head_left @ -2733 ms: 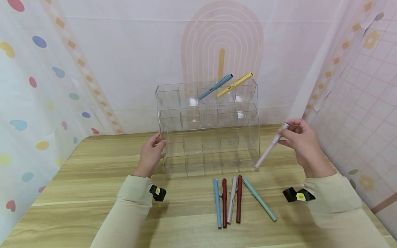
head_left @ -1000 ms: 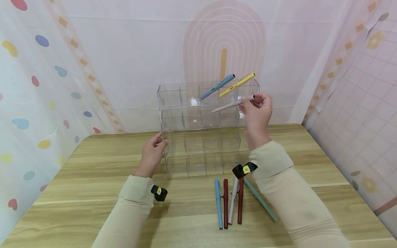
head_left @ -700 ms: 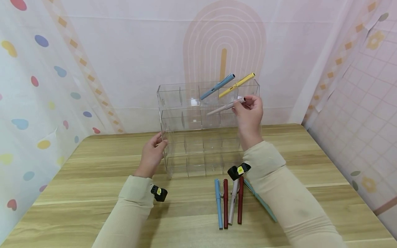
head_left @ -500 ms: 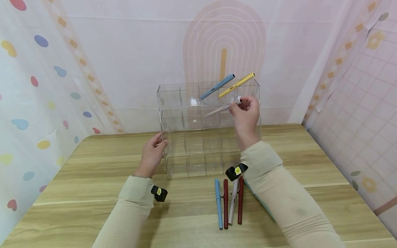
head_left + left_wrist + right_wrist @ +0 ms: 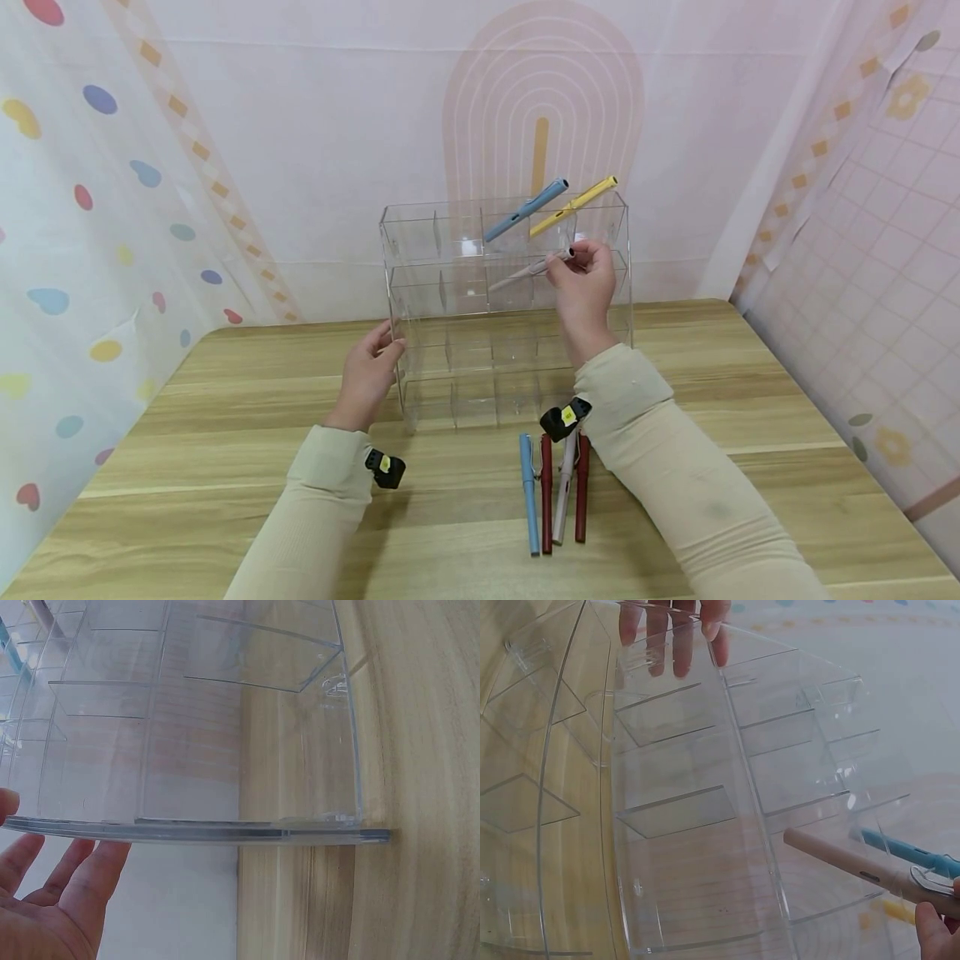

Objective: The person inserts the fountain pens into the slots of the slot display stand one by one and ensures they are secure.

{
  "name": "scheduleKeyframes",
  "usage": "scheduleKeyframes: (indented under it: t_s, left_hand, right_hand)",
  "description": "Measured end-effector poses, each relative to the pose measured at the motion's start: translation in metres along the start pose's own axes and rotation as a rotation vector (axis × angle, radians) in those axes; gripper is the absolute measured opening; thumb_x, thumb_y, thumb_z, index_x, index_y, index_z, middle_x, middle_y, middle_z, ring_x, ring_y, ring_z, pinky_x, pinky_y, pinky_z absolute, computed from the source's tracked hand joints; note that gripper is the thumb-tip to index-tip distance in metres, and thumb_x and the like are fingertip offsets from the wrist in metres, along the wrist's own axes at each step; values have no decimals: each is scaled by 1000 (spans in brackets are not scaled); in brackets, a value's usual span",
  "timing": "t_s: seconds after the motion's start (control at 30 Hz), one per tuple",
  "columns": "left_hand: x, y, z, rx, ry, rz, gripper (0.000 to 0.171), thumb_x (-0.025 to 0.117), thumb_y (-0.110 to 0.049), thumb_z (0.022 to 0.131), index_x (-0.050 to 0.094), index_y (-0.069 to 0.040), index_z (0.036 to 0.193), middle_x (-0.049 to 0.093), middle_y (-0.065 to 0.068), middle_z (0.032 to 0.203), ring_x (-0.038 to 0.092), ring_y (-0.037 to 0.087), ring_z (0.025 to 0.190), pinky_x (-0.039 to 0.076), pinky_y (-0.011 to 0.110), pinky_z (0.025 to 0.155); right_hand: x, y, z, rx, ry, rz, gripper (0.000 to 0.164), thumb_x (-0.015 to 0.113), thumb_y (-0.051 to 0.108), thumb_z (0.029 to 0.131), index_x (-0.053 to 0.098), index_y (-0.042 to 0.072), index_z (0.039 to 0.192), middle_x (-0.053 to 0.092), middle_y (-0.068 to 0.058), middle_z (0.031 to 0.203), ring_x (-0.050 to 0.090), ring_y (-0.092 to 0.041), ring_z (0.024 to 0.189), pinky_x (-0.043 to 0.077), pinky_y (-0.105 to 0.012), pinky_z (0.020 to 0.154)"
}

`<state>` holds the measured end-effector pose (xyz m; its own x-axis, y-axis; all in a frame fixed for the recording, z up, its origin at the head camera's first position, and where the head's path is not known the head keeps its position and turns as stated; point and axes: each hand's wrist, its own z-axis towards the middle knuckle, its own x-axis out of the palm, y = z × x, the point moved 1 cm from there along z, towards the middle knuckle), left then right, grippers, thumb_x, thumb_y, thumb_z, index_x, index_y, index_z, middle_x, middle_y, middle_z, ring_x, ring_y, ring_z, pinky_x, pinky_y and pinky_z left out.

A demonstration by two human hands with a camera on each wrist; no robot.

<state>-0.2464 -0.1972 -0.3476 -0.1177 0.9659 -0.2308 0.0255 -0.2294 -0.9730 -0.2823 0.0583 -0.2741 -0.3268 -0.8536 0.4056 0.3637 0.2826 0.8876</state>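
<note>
A clear acrylic pen rack [image 5: 420, 237] with stepped rows of compartments stands upright on the table. My left hand [image 5: 367, 367] grips its left side panel, thumb in front and fingers behind, as the left wrist view also shows. Between thumb and fingers of my right hand [image 5: 587, 292] is a pale pink pen [image 5: 517, 277], pinched near its cap. The pen slants, its lower end at the second row from the top, right of the middle. In the top row lean a blue pen [image 5: 525, 210] and a yellow pen [image 5: 573, 205].
On the table [image 5: 225, 467] in front of the rack lie a light blue pen [image 5: 529, 500], a dark red pen [image 5: 546, 508], a pale pen [image 5: 560, 508] and another dark red pen [image 5: 582, 500]. The right sleeve [image 5: 675, 458] hides the table behind it. A patterned curtain [image 5: 337, 125] hangs behind.
My right hand has carried the pale pink pen from the rack's right side leftward to the second row, then slightly lower. The sleeve now covers the mint green pen. My left hand keeps its place.
</note>
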Motion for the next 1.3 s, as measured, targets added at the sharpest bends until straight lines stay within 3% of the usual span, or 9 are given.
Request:
scheduleKeyframes:
  t_s: [0.23,0.6,0.8,1.13,1.3]
  left_hand:
    - [0,-1,-1,0,4,-8,50,44,-18,101,36,-12,150,43,19,141,44,36,126,42,49,100]
    - [1,0,0,-12,-2,5,50,44,-18,101,35,-12,150,44,18,140,45,31,125,42,49,100]
    - [2,-1,-2,-15,1,12,50,45,-19,101,35,-14,150,43,17,141,44,31,125,42,49,100]
    - [2,-4,-2,-13,12,0,51,45,-20,101,34,-15,151,41,18,145,42,32,129,40,51,102]
    - [1,-4,-2,-18,1,9,50,45,-20,102,35,-15,150,43,17,142,44,31,126,41,49,101]
  right_hand:
    - [0,-1,1,21,3,-12,30,62,-14,82,48,7,98,47,-2,90,50,-11,79,50,-19,67]
    - [-2,-2,1,-5,-9,-122,28,65,-10,83,50,5,101,48,-3,92,50,-12,82,47,-18,69]
    - [-6,-1,2,10,14,-130,30,67,-8,83,50,4,105,50,-3,95,52,-12,85,48,-20,74]
    - [-30,13,-4,-28,60,-109,31,65,-6,86,48,9,107,52,1,97,55,-11,91,49,-21,82]
    - [-46,14,-11,-24,121,-167,27,63,-3,89,47,12,106,52,-1,101,53,-12,94,48,-21,83]
